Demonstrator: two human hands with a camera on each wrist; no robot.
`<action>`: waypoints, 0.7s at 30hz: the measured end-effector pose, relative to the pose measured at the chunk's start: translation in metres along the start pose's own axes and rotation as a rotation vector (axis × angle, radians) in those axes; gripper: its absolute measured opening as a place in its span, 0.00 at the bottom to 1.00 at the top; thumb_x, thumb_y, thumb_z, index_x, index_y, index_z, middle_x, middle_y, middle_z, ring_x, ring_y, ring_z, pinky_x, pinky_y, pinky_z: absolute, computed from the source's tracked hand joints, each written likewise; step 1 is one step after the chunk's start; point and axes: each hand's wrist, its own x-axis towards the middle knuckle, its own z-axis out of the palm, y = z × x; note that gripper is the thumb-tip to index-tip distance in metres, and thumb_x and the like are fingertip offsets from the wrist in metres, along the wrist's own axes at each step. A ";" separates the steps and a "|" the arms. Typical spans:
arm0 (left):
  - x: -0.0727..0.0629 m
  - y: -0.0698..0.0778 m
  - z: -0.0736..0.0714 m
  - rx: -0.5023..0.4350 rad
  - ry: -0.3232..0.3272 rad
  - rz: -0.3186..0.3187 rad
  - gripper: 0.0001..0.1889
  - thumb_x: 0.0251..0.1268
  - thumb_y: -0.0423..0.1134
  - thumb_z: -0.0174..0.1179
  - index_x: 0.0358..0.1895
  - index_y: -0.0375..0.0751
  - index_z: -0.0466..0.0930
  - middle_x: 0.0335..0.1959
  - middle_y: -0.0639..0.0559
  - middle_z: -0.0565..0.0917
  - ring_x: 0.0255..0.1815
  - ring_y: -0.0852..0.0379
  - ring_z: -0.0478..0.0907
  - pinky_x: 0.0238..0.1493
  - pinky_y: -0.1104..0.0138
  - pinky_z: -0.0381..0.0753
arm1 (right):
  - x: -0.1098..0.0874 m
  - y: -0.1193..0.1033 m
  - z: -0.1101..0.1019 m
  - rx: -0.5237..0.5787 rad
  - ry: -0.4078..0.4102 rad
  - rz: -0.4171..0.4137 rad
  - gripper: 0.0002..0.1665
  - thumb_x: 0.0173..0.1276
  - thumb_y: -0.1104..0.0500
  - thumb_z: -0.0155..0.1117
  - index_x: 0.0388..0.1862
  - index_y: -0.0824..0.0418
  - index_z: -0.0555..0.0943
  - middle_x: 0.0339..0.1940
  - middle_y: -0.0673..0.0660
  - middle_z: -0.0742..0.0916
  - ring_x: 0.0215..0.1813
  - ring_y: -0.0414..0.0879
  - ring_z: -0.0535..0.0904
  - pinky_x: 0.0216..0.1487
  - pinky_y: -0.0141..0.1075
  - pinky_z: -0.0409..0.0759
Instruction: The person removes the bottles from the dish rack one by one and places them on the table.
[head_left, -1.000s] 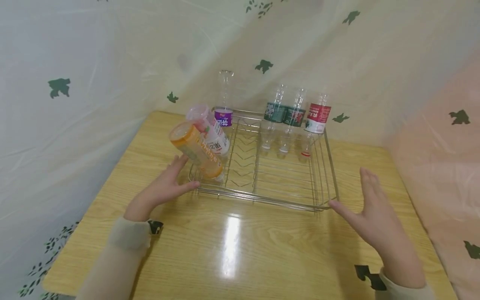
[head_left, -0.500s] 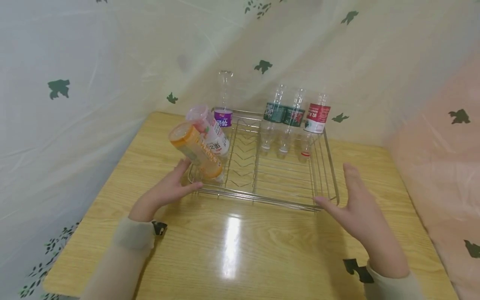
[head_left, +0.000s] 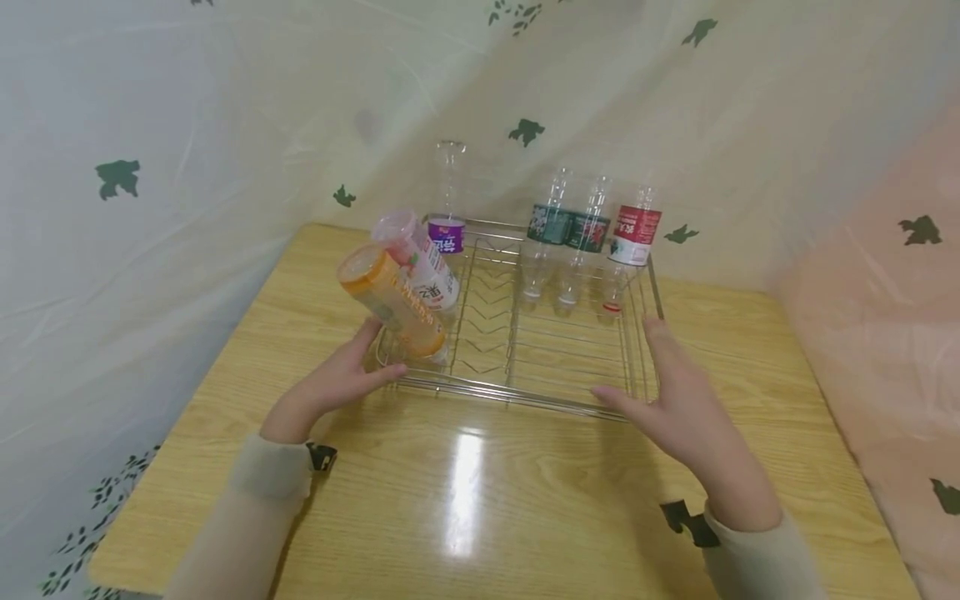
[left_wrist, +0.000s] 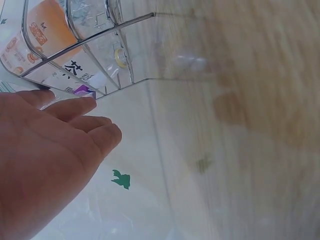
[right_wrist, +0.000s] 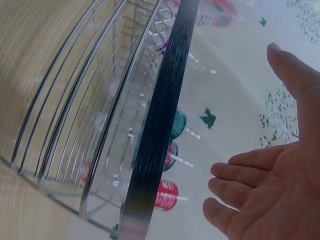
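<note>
A wire dish rack on the wooden table holds several empty plastic bottles. At its left front corner, my left hand has thumb and fingers spread, fingertips right at the wires. An orange bottle leans outward just above that hand, beside a tilted pink bottle. My right hand is spread over the right front corner, overlapping the rack in the head view. In the right wrist view the fingers are extended, holding nothing.
At the rack's back, upside down, stand a purple-labelled bottle, two green-labelled bottles and a red-labelled bottle. A patterned curtain hangs behind the table. A dark flat strip crosses the right wrist view.
My right hand has moved left, from beside the rack to over its right front corner. My left hand has shifted slightly right. The rack and bottles stay put.
</note>
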 end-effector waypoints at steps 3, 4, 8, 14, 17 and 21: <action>0.000 0.000 0.000 0.001 0.004 -0.005 0.52 0.72 0.55 0.63 0.83 0.63 0.30 0.83 0.47 0.39 0.80 0.37 0.42 0.75 0.38 0.46 | 0.006 -0.007 0.004 0.016 -0.017 -0.017 0.67 0.63 0.33 0.72 0.86 0.51 0.41 0.83 0.61 0.53 0.80 0.65 0.49 0.72 0.68 0.56; 0.000 -0.001 0.000 0.002 0.004 -0.003 0.52 0.72 0.55 0.63 0.83 0.63 0.29 0.83 0.46 0.39 0.80 0.37 0.42 0.75 0.38 0.46 | 0.008 -0.010 0.005 0.020 -0.025 -0.020 0.67 0.62 0.32 0.71 0.86 0.49 0.41 0.83 0.60 0.53 0.80 0.64 0.49 0.72 0.68 0.56; 0.000 -0.001 0.000 0.003 0.005 -0.003 0.53 0.71 0.54 0.63 0.83 0.65 0.28 0.83 0.46 0.39 0.80 0.37 0.42 0.75 0.38 0.46 | 0.017 -0.022 0.009 0.023 -0.050 -0.054 0.67 0.61 0.30 0.70 0.86 0.50 0.43 0.83 0.57 0.53 0.80 0.60 0.50 0.74 0.63 0.56; 0.001 0.000 0.001 -0.003 0.004 0.006 0.53 0.71 0.54 0.63 0.82 0.66 0.28 0.83 0.47 0.39 0.80 0.37 0.42 0.75 0.38 0.46 | 0.029 -0.036 0.018 0.029 -0.074 -0.083 0.66 0.62 0.29 0.69 0.85 0.55 0.47 0.82 0.59 0.58 0.80 0.61 0.53 0.75 0.61 0.57; 0.002 -0.001 0.001 -0.006 0.003 0.008 0.53 0.72 0.54 0.63 0.82 0.67 0.28 0.83 0.48 0.38 0.80 0.38 0.41 0.75 0.38 0.46 | 0.036 -0.041 0.025 0.026 -0.089 -0.099 0.65 0.62 0.27 0.68 0.85 0.54 0.49 0.81 0.60 0.60 0.79 0.62 0.55 0.74 0.62 0.58; 0.001 -0.001 0.001 -0.014 0.000 0.001 0.53 0.71 0.53 0.63 0.83 0.65 0.28 0.83 0.47 0.39 0.80 0.37 0.42 0.75 0.37 0.46 | 0.045 -0.047 0.034 0.033 -0.087 -0.108 0.63 0.62 0.28 0.68 0.84 0.55 0.52 0.80 0.61 0.62 0.78 0.62 0.57 0.74 0.61 0.59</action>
